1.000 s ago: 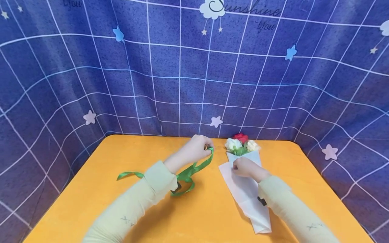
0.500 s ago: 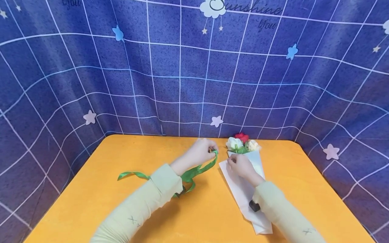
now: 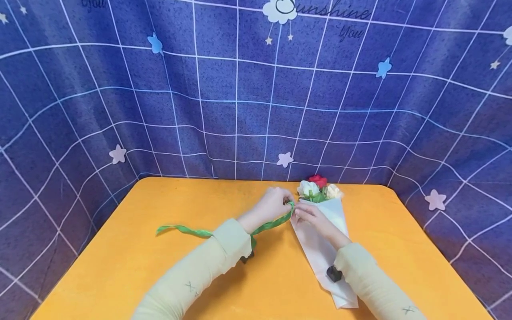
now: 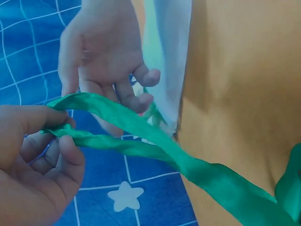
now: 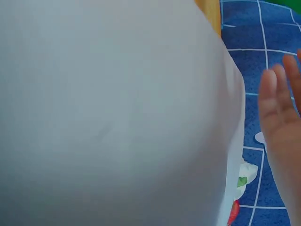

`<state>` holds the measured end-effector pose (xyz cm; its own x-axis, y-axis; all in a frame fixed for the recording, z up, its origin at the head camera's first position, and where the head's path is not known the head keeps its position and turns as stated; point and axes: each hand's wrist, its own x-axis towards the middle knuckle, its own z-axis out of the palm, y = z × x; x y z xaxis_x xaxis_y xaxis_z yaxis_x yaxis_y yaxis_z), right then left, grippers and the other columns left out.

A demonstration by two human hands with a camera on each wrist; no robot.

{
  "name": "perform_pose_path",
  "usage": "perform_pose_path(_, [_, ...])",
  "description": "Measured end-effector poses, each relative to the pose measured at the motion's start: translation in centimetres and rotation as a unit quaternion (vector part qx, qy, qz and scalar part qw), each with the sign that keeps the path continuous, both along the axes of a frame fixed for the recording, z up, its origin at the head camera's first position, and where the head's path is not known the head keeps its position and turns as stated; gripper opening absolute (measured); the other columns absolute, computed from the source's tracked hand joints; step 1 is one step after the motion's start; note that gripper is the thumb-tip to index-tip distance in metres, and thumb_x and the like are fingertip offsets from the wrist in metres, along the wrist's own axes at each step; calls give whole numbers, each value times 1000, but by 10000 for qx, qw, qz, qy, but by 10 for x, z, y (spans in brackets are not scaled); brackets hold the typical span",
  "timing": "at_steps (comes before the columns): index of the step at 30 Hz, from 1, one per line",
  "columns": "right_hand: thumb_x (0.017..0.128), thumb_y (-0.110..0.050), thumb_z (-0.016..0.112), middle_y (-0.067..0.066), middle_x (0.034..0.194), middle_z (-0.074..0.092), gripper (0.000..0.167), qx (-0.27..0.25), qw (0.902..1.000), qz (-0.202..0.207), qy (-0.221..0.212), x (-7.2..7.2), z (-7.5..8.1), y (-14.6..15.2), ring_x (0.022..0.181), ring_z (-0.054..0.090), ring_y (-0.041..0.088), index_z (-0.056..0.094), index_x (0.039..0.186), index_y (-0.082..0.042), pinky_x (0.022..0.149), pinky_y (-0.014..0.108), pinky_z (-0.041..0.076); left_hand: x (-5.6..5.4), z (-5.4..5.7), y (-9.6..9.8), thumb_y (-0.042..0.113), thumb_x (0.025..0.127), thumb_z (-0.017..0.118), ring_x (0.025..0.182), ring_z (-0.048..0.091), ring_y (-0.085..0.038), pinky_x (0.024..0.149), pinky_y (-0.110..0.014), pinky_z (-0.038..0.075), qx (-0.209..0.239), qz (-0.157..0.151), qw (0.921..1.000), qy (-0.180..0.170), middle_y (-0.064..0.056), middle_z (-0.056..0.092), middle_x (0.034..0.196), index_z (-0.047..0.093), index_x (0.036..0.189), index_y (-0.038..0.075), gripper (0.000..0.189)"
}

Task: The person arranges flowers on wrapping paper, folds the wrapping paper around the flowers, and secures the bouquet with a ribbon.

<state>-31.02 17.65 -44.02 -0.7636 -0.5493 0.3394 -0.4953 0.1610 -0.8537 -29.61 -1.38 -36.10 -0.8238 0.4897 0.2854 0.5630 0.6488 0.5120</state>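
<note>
Ribbon (image 4: pixel 188 165) rightward, left-wrist view: doubled

The worktop (image 3: pixel 100 266) is a flat, plain orange-yellow surface with rounded far corners. On its right half lies a bouquet (image 3: pixel 318 240) – blooms toward the far edge, the narrowing foot of its white paper (image 3: pixel 345 300) toward the near one. A red flower (image 3: pixel 318 180), a white flower (image 3: pixel 307 188) and a cream flower (image 3: pixel 333 192) show above the wrap. Left of centre lies a wavy tail of green ribbon (image 3: pixel 188 230) – well apart from the bouquet.
</note>
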Motion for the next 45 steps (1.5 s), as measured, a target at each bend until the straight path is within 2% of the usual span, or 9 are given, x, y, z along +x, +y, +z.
perform_pose_path(8, [93,-6,55,9,91,61,19,-92,9964,524,-659,1,-3,1,85,58,9,57,102,10,84,23,47,-4,-15,-1,3,81,65,73,58,-7,69,-18,48,35,-56,10000,53,2,68,78,71,80,11,9])
perform_pose_path(15, [94,11,28,6,96,67,18,-1283,9755,1187,-1339,-6,-8,4,94,62,12,34,98,27,87,23,48,-8,-20,-12,11,81,71,65,53,-7,61,-20,46,10,-167,9993,-332,4,63,71,68,79,10,4])
perform_pose_path(18, [94,11,25,8,88,65,19,-1317,9727,1265,-1435,-7,-9,5,88,63,14,30,97,29,86,25,49,-9,-21,-20,11,81,71,68,54,-8,65,-21,48,49,-382,9970,-670,2,62,73,66,82,9,5])
perform_pose_path(24, [97,-1,39,1,74,50,19,-523,9859,632,-1458,-8,-9,6,74,51,10,42,97,18,77,24,46,-9,-25,-36,14,82,71,70,52,-9,67,-23,46,386,-666,9878,-1351,3,59,75,62,82,10,10])
perform_pose_path(29, [95,-10,50,-2,71,49,12,-172,9899,316,-1370,-7,-8,5,75,54,11,52,93,1,80,27,47,-7,-20,-52,22,83,72,67,45,-10,64,-24,40,977,-762,9702,-2082,3,52,70,57,80,11,18])
perform_pose_path(31, [95,-11,51,-2,71,50,12,-147,9905,292,-1338,-6,-7,5,76,57,12,53,91,0,81,27,48,-5,-16,-58,28,84,70,66,44,-13,63,-26,38,1142,-713,9605,-2437,1,52,69,57,81,11,22])
perform_pose_path(34, [94,-11,52,-1,73,53,17,-68,9914,160,-1294,-4,-6,4,79,61,14,52,91,5,83,26,47,-5,-15,-69,37,88,65,64,44,-17,61,-27,37,1190,-669,9545,-2650,-1,52,67,56,81,11,28])
perform_pose_path(42, [92,-15,56,-4,73,57,13,124,9981,-133,-581,-7,-11,9,72,53,7,56,79,-12,70,22,43,-7,-24,-104,41,92,59,54,40,-12,57,-29,43,1064,-195,9682,-2258,2,45,60,57,77,12,32])
perform_pose_path(45, [92,-18,57,-1,72,55,19,295,9963,-534,-610,-6,-9,10,72,50,6,56,76,-9,71,23,41,-7,-26,-116,37,91,61,58,42,-11,59,-34,48,1045,-119,9739,-2013,3,46,63,56,74,13,30])
